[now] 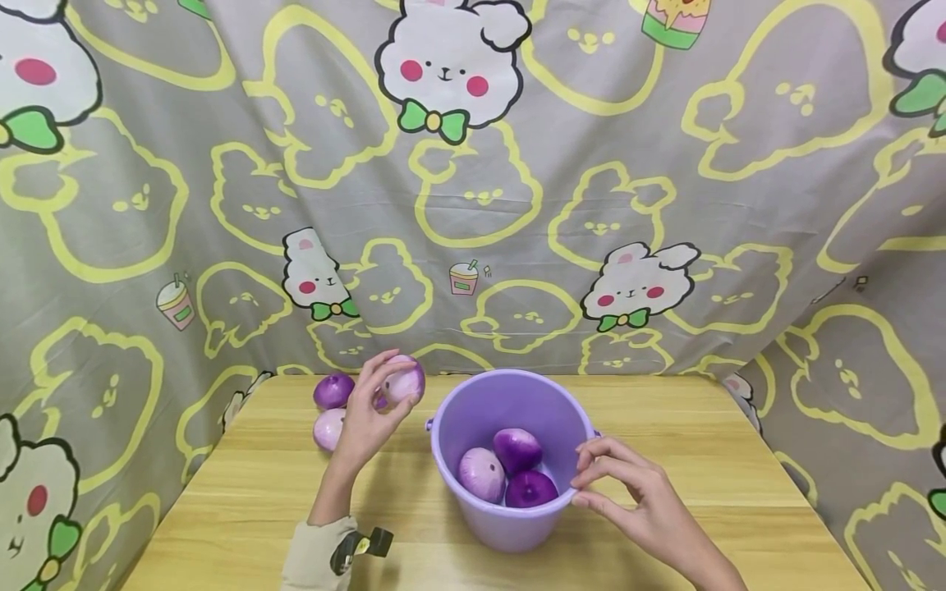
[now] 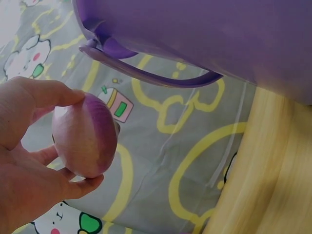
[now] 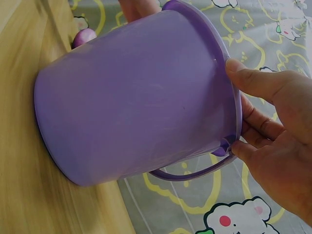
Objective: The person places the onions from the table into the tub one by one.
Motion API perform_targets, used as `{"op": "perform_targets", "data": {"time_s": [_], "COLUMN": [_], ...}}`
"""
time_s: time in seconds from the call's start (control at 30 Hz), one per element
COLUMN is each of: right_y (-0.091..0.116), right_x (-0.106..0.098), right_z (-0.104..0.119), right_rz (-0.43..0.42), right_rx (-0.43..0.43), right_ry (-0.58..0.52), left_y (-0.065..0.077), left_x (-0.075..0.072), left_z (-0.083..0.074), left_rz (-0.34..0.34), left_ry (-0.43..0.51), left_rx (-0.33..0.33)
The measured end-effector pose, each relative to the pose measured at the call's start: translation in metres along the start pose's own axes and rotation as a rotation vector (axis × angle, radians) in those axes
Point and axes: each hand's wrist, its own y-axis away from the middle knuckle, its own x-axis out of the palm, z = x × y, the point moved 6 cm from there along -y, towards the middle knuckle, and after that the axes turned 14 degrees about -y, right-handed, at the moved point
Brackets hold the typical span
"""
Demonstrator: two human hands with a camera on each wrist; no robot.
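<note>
So, the L hand (image 1: 369,417) has fingers & thumb curled round a purple-white onion (image 1: 406,382), held up over the table (image 1: 665,423), just L of the bucket (image 1: 510,532). R hand (image 1: 641,491) pinches the bucket's rim on its R side, thumb & fingers at the edge. Bucket's upright on the table w/ its handle (image 2: 161,80) hanging down along the wall. Inside: three onions (image 1: 519,450), 2 dark purple, 1 paler. Approx. behind the L wrist, two more onions (image 1: 333,391) sit on the tabletop. Patterned curtain (image 1: 480,222) at the back.
</note>
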Motion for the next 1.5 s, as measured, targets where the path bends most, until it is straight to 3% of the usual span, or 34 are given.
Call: {"op": "perform_targets", "data": {"time_s": [0.47,0.87,1.17,1.5], "right_y": [0.000,0.000,0.000,0.000], "right_x": [0.000,-0.001,0.000,0.000], "right_z": [-0.001,0.000,0.001,0.001], "right_rz": [-0.005,-0.005,-0.003,-0.003], "right_rx": [0.013,0.007,0.013,0.012], "right_ry": [0.010,0.011,0.017,0.014], "left_y": [-0.001,0.000,0.001,0.002], "left_x": [-0.007,-0.008,-0.001,-0.005], "left_z": [-0.012,-0.018,0.003,-0.005], "left_rz": [-0.017,-0.002,0.006,0.026], "left_ry": [0.009,0.065,0.125,0.193], "left_rx": [0.043,0.033,0.049,0.064]}}
